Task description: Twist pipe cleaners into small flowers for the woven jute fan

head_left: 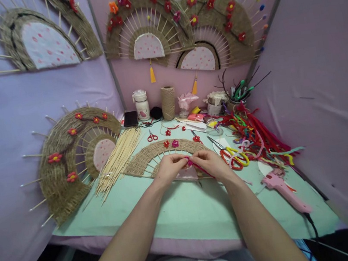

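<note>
1. Centre of the frame: the left hand [170, 169] and right hand [211, 164] each pinch the magenta chenille stem [189, 161] between thumb and fingertips, in front of the woven twine fan [141, 159]. A slackened pinch could let the fuzzy wire spring out of shape.

2. Just right of centre: the stem's free tail slants downward over the fan; pulled carelessly, it could snag on the weave.

3. Above the hands: a red flower [167, 143], if unglued (not discernible), could be displaced by a brushing knuckle.

4. Right of centre: yellow-handled scissors [243, 159] lie near the right hand; a sideways sweep could strike them.

5. Lower right: the pink glue gun [283, 192] trails its cord over the tabletop [200, 218] edge; a tug could drag it off.
</note>
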Available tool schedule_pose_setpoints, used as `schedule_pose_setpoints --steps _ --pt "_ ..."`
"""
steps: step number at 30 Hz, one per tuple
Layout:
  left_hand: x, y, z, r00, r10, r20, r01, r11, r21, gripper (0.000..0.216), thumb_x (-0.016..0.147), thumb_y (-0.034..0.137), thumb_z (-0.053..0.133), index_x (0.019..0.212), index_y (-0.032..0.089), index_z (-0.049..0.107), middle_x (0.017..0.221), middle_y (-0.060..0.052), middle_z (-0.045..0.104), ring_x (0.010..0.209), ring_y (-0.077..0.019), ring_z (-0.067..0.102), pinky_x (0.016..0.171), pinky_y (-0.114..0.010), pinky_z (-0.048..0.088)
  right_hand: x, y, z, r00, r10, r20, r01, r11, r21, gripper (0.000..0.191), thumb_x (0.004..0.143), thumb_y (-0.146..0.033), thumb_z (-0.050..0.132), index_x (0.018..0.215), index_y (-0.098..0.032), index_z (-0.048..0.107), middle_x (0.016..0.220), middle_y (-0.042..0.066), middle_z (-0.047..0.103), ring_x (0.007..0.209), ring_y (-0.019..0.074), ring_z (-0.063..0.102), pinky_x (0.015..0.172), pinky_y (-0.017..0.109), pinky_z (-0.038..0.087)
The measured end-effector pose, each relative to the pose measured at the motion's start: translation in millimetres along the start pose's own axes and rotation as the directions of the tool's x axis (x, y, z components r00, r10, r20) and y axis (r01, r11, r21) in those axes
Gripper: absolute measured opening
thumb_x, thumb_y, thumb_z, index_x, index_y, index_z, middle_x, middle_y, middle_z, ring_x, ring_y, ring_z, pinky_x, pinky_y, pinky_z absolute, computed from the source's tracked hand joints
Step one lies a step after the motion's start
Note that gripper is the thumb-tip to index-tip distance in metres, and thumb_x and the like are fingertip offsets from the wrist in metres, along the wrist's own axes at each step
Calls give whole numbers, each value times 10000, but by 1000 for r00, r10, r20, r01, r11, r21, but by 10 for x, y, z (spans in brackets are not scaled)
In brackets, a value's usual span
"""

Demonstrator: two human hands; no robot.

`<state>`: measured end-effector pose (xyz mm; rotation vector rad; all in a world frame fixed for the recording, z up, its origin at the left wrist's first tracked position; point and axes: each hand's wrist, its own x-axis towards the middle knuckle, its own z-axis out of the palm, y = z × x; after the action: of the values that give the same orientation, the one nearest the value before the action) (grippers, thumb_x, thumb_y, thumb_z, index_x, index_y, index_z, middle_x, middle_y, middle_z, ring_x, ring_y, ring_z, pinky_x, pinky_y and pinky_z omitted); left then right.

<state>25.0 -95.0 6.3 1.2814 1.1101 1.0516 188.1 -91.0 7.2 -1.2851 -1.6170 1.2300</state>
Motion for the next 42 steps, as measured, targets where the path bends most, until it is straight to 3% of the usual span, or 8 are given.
schedule_pose_setpoints --steps 5,12,20,27,31,42 --pt "-10 4 20 999 -34 -2 34 998 -47 198 656 272 638 767 129 716 653 -49 664 590 -128 558 586 -236 421 18 40 -8 1000 3 14 -3 1000 20 338 697 -514 612 685 -176 607 618 -20 574 539 100 482 494 208 345" --pt "33 -88 37 998 -57 -24 55 996 -73 172 657 261 619 736 135 707 622 -34 657 568 -124 551 566 -233 413 31 41 57 1000 -10 5 10 1000 19 314 701 -487 605 652 -179 574 529 -43 512 459 84 396 452 212 296" --pt "38 -70 87 997 -45 -58 33 978 -204 233 612 250 704 818 141 691 790 -55 698 690 -137 600 672 -249 453 86 106 83 995 -46 -93 52 996 71 306 733 -470 569 679 -169 560 597 -23 519 518 95 422 469 205 322" --pt "29 -48 40 999 -15 -41 8 987 -161 289 590 229 724 853 148 634 744 -30 673 671 -128 599 647 -239 443 27 42 71 999 27 -19 -24 986 163 289 690 -457 624 735 -174 587 601 -27 540 495 89 438 446 198 329" --pt "6 -12 48 999 -1 -33 -3 989 -146 233 585 223 721 763 146 592 674 -1 644 628 -112 583 620 -221 431 9 12 60 996 88 3 -87 971 223 264 663 -431 656 703 -179 586 591 -34 547 519 95 474 469 199 355" --pt "39 -72 24 999 -48 17 51 948 -315 231 559 235 760 747 132 675 688 -29 660 613 -98 562 632 -235 424 6 -14 28 991 115 70 -133 924 358 232 638 -371 687 649 -177 560 541 -42 530 474 81 448 441 195 337"
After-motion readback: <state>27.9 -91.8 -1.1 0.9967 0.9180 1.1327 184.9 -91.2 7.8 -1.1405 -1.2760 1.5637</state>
